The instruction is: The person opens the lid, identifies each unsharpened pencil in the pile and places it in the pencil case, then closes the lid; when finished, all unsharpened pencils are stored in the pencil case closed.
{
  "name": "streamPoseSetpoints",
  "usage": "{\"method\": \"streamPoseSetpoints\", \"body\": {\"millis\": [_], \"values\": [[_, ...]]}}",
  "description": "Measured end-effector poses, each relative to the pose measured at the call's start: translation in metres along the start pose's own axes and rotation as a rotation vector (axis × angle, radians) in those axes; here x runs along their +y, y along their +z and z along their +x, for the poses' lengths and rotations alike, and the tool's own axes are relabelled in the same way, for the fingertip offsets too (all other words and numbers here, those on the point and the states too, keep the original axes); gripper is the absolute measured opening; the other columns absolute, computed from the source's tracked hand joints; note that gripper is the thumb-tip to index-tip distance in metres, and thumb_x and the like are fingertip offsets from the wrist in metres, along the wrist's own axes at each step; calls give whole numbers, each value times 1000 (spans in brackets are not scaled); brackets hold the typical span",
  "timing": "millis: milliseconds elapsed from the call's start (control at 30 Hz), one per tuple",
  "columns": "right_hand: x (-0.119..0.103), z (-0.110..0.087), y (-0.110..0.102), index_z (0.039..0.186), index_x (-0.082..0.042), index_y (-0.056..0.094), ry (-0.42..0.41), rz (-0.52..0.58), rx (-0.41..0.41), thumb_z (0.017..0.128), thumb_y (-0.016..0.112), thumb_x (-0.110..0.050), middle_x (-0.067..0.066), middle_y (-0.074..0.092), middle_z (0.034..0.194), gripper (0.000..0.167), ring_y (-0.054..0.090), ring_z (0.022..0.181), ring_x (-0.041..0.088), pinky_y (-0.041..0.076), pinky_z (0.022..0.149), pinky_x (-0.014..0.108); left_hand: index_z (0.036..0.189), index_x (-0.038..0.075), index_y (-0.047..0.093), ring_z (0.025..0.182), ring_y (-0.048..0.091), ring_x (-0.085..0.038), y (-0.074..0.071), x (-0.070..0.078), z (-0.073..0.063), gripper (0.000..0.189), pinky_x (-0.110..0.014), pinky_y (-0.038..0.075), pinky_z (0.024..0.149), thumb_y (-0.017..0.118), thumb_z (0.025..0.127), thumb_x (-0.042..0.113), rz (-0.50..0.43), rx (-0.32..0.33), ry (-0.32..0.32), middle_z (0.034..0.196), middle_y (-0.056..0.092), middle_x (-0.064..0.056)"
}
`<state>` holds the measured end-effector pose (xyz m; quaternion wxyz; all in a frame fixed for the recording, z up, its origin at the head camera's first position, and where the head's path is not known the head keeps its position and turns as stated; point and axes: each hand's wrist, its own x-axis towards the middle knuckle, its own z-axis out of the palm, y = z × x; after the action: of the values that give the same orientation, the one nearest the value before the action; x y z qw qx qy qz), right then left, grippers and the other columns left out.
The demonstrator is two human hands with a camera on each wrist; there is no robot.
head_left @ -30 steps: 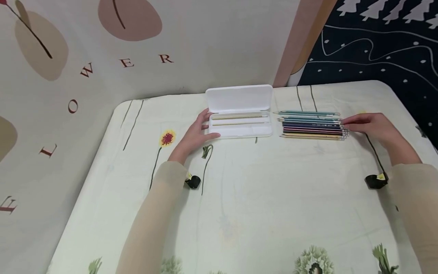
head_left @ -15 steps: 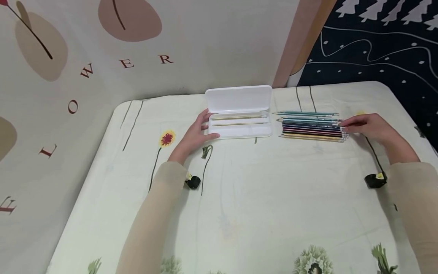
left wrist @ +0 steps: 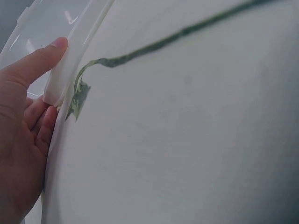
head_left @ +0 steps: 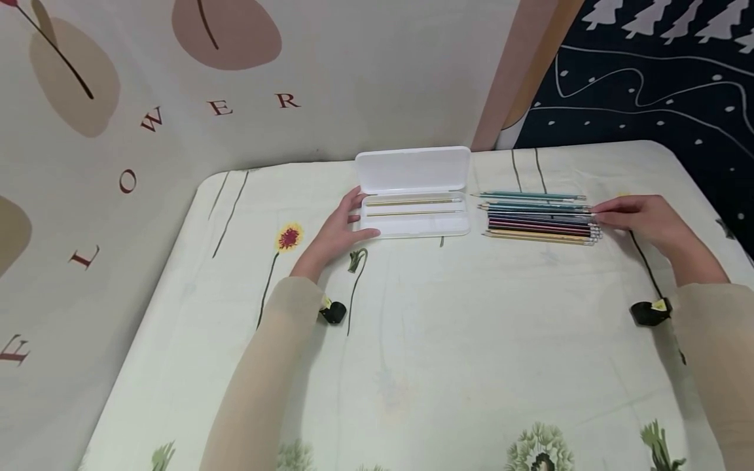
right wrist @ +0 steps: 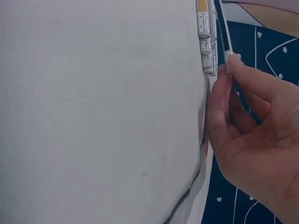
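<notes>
My left hand (head_left: pixel 338 229) holds the left end of a white plastic pencil case (head_left: pixel 424 227), which lies with its lid (head_left: pixel 412 170) raised. In the left wrist view the thumb rests over the rim of the case (left wrist: pixel 65 77), with other fingers curled at its end. Two gold pencils (head_left: pixel 412 212) lie inside the case. To its right is a row of pencils (head_left: pixel 538 224) in teal, dark and yellow. At the eraser ends of that row, my right hand (head_left: pixel 645 219) pinches one dark pencil (right wrist: pixel 223 25) between thumb and fingers, raised from the others in the right wrist view.
A pale flower-print cloth (head_left: pixel 459 340) covers the table. Behind stands a wall hanging (head_left: pixel 377 98) with printed letters, and a dark tree-print fabric (head_left: pixel 660 85) at the right. A teal pencil (head_left: pixel 533 195) lies slightly apart behind the row.
The right hand has shifted only slightly at the eraser ends of the pencils. The left hand and the case stay in place.
</notes>
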<state>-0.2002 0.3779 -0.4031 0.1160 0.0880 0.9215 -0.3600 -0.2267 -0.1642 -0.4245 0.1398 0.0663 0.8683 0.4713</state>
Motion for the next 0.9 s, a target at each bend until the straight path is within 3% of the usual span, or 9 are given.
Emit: {"method": "streamPoseSetpoints", "body": {"millis": [67,333,567,733,900], "values": [[-1,-1,-1,101,-55,67,16,14,16,91,64,-57,-27,48,106,11,40,108,13,38,80,25,161,27,11,141,45,-29,0,1,0,103,-44,33,121,81,85,28,0,0,-3,162,34,-2],[-11,-6,-3,100,-58,67,36,90,43,91,63,-56,-39,49,92,10,43,98,-2,37,86,27,161,28,10,141,45,-29,0,0,0,103,-44,32,121,80,85,30,1,-3,-2,163,33,-2],[-20,-6,-7,113,-46,71,37,145,44,90,64,-55,-41,54,90,25,47,95,-8,37,88,22,161,29,11,140,45,-30,-1,0,0,102,-44,33,121,80,85,29,7,-1,1,163,33,-1],[-28,-3,-9,119,-42,69,47,151,42,88,63,-59,-40,54,93,36,45,98,-9,39,99,30,161,28,11,140,45,-29,-1,1,0,102,-44,33,121,80,86,29,7,-1,-1,163,33,-1],[-36,-2,-7,115,-44,71,26,143,63,90,63,-55,-40,54,90,28,44,98,-7,40,87,19,161,27,11,140,45,-29,0,0,0,102,-44,33,121,80,86,29,6,2,-4,163,33,-1]]}}
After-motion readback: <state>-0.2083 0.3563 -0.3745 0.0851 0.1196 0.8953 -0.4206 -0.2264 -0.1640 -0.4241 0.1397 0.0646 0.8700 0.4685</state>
